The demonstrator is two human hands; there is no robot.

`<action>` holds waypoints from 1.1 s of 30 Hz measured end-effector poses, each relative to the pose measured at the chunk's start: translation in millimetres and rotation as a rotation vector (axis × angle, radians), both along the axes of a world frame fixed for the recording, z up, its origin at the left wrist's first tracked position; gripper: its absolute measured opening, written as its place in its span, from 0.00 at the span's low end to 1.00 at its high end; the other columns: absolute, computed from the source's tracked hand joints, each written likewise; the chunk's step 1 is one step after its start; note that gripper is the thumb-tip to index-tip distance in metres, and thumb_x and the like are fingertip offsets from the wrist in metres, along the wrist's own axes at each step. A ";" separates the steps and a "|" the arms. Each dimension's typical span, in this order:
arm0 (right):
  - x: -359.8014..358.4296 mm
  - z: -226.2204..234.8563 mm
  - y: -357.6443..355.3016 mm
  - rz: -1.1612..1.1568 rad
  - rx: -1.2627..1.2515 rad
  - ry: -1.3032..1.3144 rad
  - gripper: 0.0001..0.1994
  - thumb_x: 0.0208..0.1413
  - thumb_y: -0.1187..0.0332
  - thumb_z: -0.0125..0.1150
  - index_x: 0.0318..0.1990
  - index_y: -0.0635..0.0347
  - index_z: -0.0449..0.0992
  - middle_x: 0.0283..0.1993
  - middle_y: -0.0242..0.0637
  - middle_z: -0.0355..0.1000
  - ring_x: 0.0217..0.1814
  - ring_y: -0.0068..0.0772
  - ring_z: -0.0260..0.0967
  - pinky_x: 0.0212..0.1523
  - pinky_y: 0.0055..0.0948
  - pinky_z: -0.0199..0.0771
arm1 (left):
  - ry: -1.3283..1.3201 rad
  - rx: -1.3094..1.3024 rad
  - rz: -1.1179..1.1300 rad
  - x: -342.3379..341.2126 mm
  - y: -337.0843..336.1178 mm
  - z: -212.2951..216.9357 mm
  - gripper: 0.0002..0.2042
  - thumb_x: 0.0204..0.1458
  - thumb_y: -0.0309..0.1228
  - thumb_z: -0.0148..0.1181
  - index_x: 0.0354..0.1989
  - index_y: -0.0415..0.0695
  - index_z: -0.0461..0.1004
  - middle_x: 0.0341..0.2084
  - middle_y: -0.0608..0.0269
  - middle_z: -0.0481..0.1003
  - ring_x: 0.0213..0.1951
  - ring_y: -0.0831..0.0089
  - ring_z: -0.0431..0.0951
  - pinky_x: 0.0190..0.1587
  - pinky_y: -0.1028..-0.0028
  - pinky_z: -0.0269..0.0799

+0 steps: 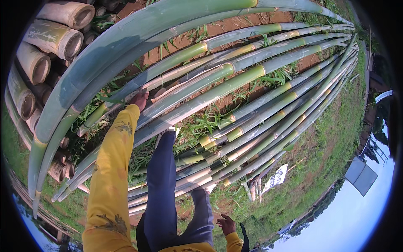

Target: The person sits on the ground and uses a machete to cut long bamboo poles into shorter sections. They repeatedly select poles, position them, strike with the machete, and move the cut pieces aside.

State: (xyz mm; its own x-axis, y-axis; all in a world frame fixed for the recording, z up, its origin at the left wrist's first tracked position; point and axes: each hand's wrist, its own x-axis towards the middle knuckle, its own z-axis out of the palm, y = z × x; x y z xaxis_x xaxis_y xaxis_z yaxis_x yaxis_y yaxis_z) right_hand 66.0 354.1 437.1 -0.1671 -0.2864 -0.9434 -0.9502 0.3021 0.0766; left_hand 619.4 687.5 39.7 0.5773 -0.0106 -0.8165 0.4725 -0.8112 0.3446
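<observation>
My left hand [140, 100] reaches down at the end of a yellow sleeve, its fingers closed round a slim bamboo pole [184, 70] in the spread of poles. Just beside it runs a green bamboo pole [210, 77] with a pale, split-looking edge. Part of that grip is hidden by the hand itself. Low in the view, away from the poles, my right hand [227, 224] hangs with its fingers apart and nothing in it. Two thick green bamboo poles [138, 31] arch across the far left side.
Cut thick bamboo sections [69, 44] are piled at the upper left. More thin poles [268, 122] lie bundled on the right, close to my legs [161, 180]. Grass and reddish soil show between them. A white sign [276, 177] with writing stands beyond the bundle.
</observation>
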 end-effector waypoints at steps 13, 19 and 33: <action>15.1 -21.0 37.8 -0.030 -0.009 0.030 0.23 0.62 0.65 0.60 0.62 0.68 0.70 0.44 0.48 0.81 0.41 0.35 0.82 0.42 0.27 0.81 | 0.210 0.095 -0.264 7.0 -10.4 -7.3 0.48 0.53 0.74 0.42 0.69 0.43 0.66 0.65 0.39 0.67 0.66 0.50 0.67 0.68 0.58 0.57; 10.4 -28.2 53.9 -0.028 0.009 0.002 0.23 0.61 0.67 0.63 0.61 0.69 0.70 0.44 0.49 0.81 0.42 0.36 0.82 0.43 0.30 0.82 | 0.053 -0.152 -0.079 34.2 11.0 86.3 0.35 0.54 0.63 0.57 0.50 0.37 0.78 0.36 0.52 0.79 0.34 0.65 0.80 0.41 0.63 0.73; -48.3 -1.6 11.9 -0.108 -0.099 -0.245 0.25 0.61 0.62 0.63 0.61 0.67 0.72 0.45 0.50 0.81 0.45 0.36 0.82 0.45 0.29 0.81 | 0.259 -0.272 -0.020 -63.9 -61.7 291.0 0.35 0.44 0.30 0.74 0.55 0.24 0.58 0.23 0.52 0.75 0.19 0.67 0.75 0.20 0.67 0.71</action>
